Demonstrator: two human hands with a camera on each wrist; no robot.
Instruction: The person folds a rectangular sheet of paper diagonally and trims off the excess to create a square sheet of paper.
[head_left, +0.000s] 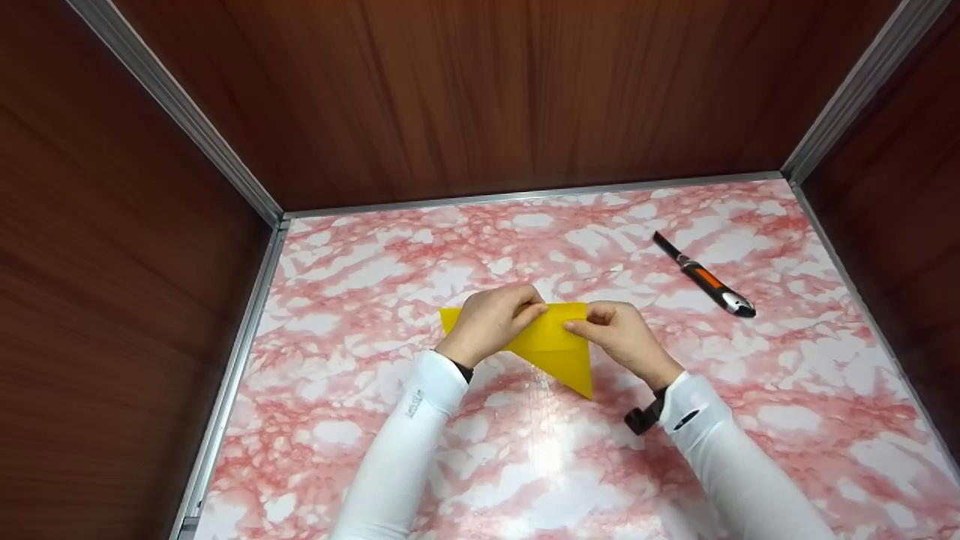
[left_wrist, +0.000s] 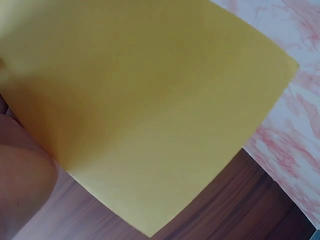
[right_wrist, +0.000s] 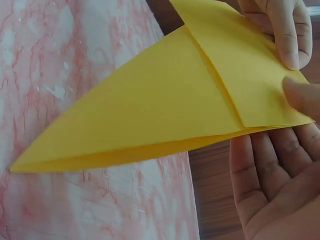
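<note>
A sheet of yellow paper [head_left: 555,341], partly folded, is held up by both hands above the marbled surface. My left hand [head_left: 491,319] pinches its upper edge left of the middle. At the upper right corner my right hand [head_left: 626,337] grips the paper between thumb and fingers. In the right wrist view a folded-over flap of the yellow paper [right_wrist: 245,75] lies under the right thumb, the right fingers are behind it, and the long pointed end reaches left. The left wrist view is mostly filled by the yellow paper [left_wrist: 160,110]; a bit of a hand shows at its left edge.
A cutter-like tool [head_left: 709,279] with a black and orange handle lies at the back right. The pink and white marbled table [head_left: 360,375] is bounded by dark wood-grain panels [head_left: 480,97] with metal edging behind and at both sides.
</note>
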